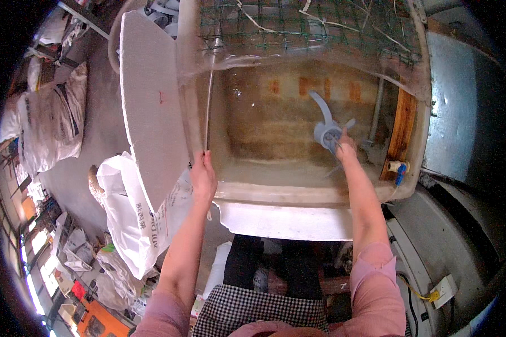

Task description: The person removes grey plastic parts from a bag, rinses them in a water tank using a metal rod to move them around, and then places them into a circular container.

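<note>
My right hand (346,149) grips a grey plastic fan-like part (326,132) with a round hub and curved blades. It is held over the murky water of a tank (298,190); one long blade points up and away. By the tank's left rim, my left hand (203,178) is closed at the near end of a thin metal rod (211,95). The rod runs away from me along the left side of the water. My left fingers are partly hidden.
Green wire mesh (298,36) covers the tank's far part. On the left stands a white foam board (152,101), beside a white sack (132,219). Inside the tank's right end are a wooden board (402,132) and a blue-handled valve (400,173). Grey parts (163,14) lie far left.
</note>
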Tool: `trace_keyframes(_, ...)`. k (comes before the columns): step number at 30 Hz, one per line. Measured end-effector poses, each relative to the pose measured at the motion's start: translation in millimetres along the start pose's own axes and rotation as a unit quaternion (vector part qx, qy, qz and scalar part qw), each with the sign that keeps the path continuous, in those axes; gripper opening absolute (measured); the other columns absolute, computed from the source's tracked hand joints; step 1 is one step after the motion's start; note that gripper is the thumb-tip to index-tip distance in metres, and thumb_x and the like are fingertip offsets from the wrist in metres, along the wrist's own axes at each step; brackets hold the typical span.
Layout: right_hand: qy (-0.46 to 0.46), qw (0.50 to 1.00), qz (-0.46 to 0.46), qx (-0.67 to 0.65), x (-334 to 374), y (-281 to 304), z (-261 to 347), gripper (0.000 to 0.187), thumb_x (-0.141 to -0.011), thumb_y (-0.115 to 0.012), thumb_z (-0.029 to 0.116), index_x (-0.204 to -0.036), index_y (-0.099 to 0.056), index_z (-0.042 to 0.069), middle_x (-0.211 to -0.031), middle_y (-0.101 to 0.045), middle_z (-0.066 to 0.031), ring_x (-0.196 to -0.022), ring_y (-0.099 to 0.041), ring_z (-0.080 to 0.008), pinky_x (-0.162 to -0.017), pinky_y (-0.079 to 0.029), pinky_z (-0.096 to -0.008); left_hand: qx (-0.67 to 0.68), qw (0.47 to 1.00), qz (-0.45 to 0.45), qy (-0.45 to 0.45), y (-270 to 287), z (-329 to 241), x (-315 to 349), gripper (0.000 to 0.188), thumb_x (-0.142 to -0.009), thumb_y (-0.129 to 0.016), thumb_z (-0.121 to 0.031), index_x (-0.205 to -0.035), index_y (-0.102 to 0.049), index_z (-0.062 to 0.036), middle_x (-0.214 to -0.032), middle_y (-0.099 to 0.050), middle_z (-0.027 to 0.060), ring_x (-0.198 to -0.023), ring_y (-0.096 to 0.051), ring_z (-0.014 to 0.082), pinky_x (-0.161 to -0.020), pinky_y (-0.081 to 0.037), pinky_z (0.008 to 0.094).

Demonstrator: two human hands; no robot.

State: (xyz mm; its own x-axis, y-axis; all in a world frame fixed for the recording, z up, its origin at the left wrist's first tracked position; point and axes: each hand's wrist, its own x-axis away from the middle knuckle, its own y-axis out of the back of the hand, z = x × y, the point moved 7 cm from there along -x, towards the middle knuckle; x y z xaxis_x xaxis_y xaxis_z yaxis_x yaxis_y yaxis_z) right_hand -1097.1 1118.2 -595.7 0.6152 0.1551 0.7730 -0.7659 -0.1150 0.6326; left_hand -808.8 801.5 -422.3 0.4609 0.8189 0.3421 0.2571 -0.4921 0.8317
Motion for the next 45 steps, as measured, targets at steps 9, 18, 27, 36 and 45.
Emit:
trace_keyframes(9, 0.007, 0.999, 0.016, -0.049, -8, -11, -8, 0.071, -0.082, -0.054, 0.022, -0.139, -0.013, 0.011, -0.104, -0.057, -0.0248, -0.095, -0.056, -0.0382, -0.081, -0.046, -0.0446, -0.04, 0.984, 0.074, 0.156, 43, 65, 133, 0.019, -0.092, -0.043, -0.021, -0.1, -0.046, -0.0047, -0.076, -0.056, 0.0239, -0.075, -0.055, 0.0433, -0.06, -0.042, 0.0462)
trace_keyframes(18, 0.023, 0.999, -0.03, -0.011, -14, -16, -11, 0.057, -0.084, -0.05, 0.025, -0.134, -0.025, 0.014, -0.105, -0.057, -0.0229, -0.097, -0.055, -0.0387, -0.082, -0.043, -0.0463, 0.029, 0.997, -0.015, 0.073, -6, 21, 46, 0.022, -0.092, -0.043, -0.024, -0.096, -0.049, -0.003, -0.073, -0.054, 0.0189, -0.066, -0.053, 0.0344, -0.058, -0.042, 0.0403)
trace_keyframes(27, 0.038, 0.999, -0.025, 0.006, -7, -9, 2, 0.074, -0.076, -0.061, 0.018, -0.137, -0.019, 0.01, -0.096, -0.059, -0.0222, -0.091, -0.058, -0.0376, -0.077, -0.047, -0.0442, 0.017, 0.998, -0.035, 0.041, -13, 10, -19, 0.024, -0.092, -0.043, -0.024, -0.097, -0.049, -0.0021, -0.082, -0.057, 0.0237, -0.079, -0.056, 0.0403, -0.066, -0.043, 0.0431)
trace_keyframes(36, 0.078, 0.995, -0.05, -0.039, -6, -9, 2, 0.066, -0.081, -0.053, 0.021, -0.137, -0.02, 0.01, -0.099, -0.058, -0.0238, -0.093, -0.057, -0.0381, -0.077, -0.046, -0.0459, -0.093, 0.986, 0.07, 0.116, 89, 62, 149, 0.016, -0.092, -0.042, -0.018, -0.096, -0.047, -0.0031, -0.067, -0.051, 0.0218, -0.062, -0.055, 0.0392, -0.054, -0.041, 0.0418)
trace_keyframes(45, 0.013, 1.0, -0.011, -0.011, -1, -4, 0, 0.079, -0.076, -0.064, 0.019, -0.138, -0.016, 0.012, -0.105, -0.056, -0.022, -0.098, -0.055, -0.0364, -0.083, -0.046, -0.0433, -0.092, 0.987, 0.122, 0.053, 66, 42, 123, 0.017, -0.091, -0.044, -0.02, -0.095, -0.049, -0.0037, -0.072, -0.054, 0.0242, -0.071, -0.053, 0.0442, -0.059, -0.041, 0.0461)
